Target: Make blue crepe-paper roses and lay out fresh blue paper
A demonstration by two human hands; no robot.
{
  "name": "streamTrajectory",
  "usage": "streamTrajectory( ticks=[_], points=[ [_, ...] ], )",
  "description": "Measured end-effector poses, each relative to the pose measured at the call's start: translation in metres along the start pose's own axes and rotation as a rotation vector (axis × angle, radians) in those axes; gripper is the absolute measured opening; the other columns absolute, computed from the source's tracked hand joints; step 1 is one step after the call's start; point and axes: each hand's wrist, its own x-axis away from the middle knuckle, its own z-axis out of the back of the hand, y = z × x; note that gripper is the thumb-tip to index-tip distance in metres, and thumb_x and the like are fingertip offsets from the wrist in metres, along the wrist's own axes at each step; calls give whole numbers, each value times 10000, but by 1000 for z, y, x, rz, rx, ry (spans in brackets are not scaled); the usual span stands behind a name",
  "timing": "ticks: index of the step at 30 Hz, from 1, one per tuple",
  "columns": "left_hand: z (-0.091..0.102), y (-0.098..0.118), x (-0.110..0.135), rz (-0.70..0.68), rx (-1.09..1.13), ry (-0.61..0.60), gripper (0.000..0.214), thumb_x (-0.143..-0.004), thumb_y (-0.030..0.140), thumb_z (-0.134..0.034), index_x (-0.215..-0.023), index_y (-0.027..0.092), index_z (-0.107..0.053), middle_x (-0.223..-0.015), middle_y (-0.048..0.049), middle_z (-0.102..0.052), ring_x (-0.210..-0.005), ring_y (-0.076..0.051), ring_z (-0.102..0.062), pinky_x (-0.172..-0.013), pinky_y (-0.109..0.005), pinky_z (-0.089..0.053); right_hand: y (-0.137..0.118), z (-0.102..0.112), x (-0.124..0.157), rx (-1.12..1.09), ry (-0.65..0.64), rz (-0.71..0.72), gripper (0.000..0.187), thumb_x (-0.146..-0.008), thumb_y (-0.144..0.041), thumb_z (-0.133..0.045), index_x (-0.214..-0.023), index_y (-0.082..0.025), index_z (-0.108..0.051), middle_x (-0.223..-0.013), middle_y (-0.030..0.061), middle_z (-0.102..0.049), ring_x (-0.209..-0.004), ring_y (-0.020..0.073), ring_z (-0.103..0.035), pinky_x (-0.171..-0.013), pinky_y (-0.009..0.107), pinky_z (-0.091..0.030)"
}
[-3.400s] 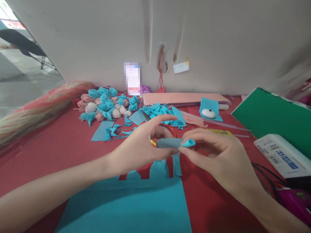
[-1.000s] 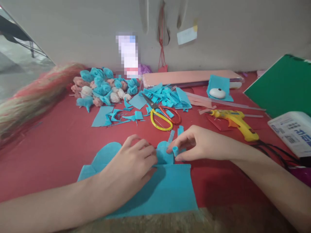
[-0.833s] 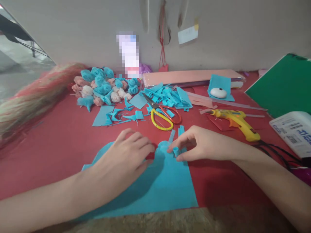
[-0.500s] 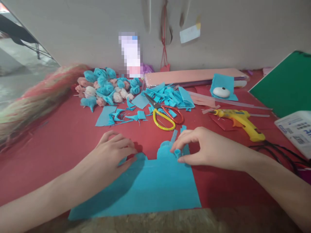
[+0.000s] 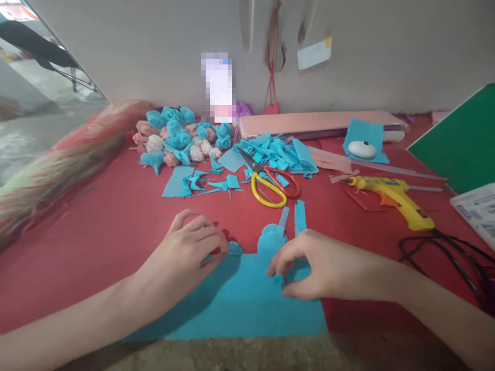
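A blue felt sheet [image 5: 247,299] with scalloped cut-outs on its far edge lies at the near edge of the red table. My left hand [image 5: 185,255] rests on the sheet's left part, fingers curled, tips pressing the felt. My right hand [image 5: 320,265] sits on the sheet's right part and pinches a small rolled piece of blue felt [image 5: 277,280] between thumb and fingers. Two narrow blue strips [image 5: 299,219] lie just beyond the sheet.
Yellow-and-red scissors [image 5: 270,185] and blue scraps [image 5: 278,152] lie mid-table. A pile of blue and pink felt roses [image 5: 174,136] is at the back left. A yellow glue gun [image 5: 394,198] with a black cord [image 5: 441,252], a green board [image 5: 460,141] and pink sheets [image 5: 317,122] are on the right.
Both hands have come down from mid-air onto the blue sheet. My right hand with the roll has slid nearer to me; my left hand has shifted left across the felt.
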Motion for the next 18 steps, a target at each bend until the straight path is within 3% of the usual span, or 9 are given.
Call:
streamTrajectory(
  ticks=[3, 8, 11, 15, 18],
  points=[
    [10, 3, -2, -38, 78, 61, 93, -818, 206, -490, -761, 213, -564, -728, 36, -637, -722, -143, -548, -825, -329, -313, -2, 3, 1, -49, 14, 7, 209, -631, -201, -642, -829, -177, -706, -909, 30, -689, -806, 163, -617, -663, 233, -471],
    [43, 13, -19, -9, 170, 165, 15, -799, 209, -524, -813, 211, -529, -732, 44, -598, -712, -123, -546, -707, -245, -390, -13, 15, 8, -297, 55, 74, 142, -702, -263, -651, -802, -166, -680, -835, 26, -691, -760, 141, -617, -648, 215, -484],
    [58, 26, -35, -92, 220, 219, 136, -824, 127, -451, -816, 220, -549, -754, 42, -584, -728, -108, -534, -711, -226, -397, -18, 20, 13, -493, 116, 113, 100, -679, -255, -690, -727, -173, -657, -759, 12, -693, -729, 128, -627, -648, 211, -499],
    [64, 44, -53, -213, 284, 239, 310, -825, 65, -378, -766, 242, -627, -800, 14, -552, -760, -119, -531, -781, -262, -404, -22, 23, 19, -658, 217, 156, 67, -654, -163, -704, -687, -187, -651, -660, -20, -679, -590, 81, -605, -560, 172, -499],
    [62, 53, -61, -197, 403, 220, 212, -808, 116, -459, -835, 222, -640, -797, 0, -572, -763, -135, -545, -747, -265, -442, -26, 23, 24, -739, 278, 181, 124, -622, -89, -710, -663, -190, -650, -616, -41, -666, -528, 57, -588, -528, 141, -490]
  ],
)
